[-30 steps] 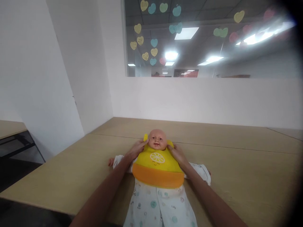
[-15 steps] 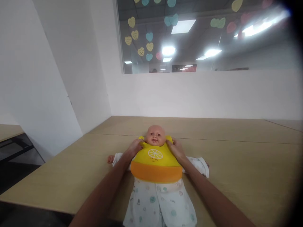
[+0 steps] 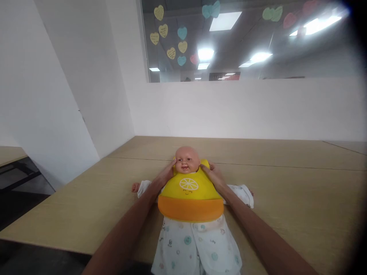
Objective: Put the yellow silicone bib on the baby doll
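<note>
A baby doll (image 3: pixel 187 154) lies on its back with its head away from me, dressed in white printed clothes (image 3: pixel 183 244). Over its chest spreads a yellow bib (image 3: pixel 174 187) with a white citrus slice and an orange pocket along the bottom. My left hand (image 3: pixel 166 175) is closed on the bib's neck strap beside the doll's head, its thumb near the cheek and its other fingers mostly hidden. On the opposite side, my right hand (image 3: pixel 215 177) grips the other yellow strap end, thumb on top by the neck.
The doll lies on a light wooden table (image 3: pixel 286 198) with a seam across its far part. White walls (image 3: pixel 229 110) stand behind and to the left. Above is a window (image 3: pixel 243 42) with heart-shaped notes. Another table (image 3: pixel 11 154) shows at far left.
My left hand has moved up and inward against the doll's head, which now turns slightly to the left. Less of the left strap shows. My right hand stays at its strap.
</note>
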### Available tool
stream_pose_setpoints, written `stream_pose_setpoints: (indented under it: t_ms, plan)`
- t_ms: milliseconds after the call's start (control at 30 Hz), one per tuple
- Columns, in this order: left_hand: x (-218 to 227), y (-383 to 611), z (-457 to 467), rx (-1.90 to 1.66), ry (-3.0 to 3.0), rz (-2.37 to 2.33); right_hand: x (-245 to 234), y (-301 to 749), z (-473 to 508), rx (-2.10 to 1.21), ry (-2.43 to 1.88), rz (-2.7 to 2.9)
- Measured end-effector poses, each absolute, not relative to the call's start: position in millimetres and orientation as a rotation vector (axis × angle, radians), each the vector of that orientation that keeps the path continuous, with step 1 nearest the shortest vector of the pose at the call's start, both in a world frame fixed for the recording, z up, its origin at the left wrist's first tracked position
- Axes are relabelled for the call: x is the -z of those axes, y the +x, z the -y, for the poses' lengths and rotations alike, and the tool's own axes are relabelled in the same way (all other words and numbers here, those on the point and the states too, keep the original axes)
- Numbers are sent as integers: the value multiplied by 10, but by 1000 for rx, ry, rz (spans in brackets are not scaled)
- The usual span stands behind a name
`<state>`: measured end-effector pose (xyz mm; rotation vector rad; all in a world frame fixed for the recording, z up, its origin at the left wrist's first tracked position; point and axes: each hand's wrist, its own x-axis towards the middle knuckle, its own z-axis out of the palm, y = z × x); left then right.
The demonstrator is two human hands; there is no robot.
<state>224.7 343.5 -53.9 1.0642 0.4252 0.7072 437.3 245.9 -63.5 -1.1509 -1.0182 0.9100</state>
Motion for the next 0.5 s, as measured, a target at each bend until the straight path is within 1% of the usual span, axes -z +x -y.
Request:
stream_pose_setpoints:
  t_ms: [133, 233, 300, 433, 500]
  plan:
    - [602, 2240, -3452, -684, 1066, -420, 589, 4361, -2444, -912, -1161, 1088]
    - [664, 2212, -3515, -792, 1101, -465, 555, 4361, -2451, -938, -1157, 1097]
    - [701, 2191, -3560, -854, 1126, -498, 539, 4362, -2488, -1017, -1149, 1053]
    - [729, 2157, -3592, -877, 1168, -504, 482, 4348, -2677, -1281, -1149, 1034]
    - [725, 2141, -3581, -915, 1179, -494, 432, 4327, -2817, -1277, -1166, 1102]
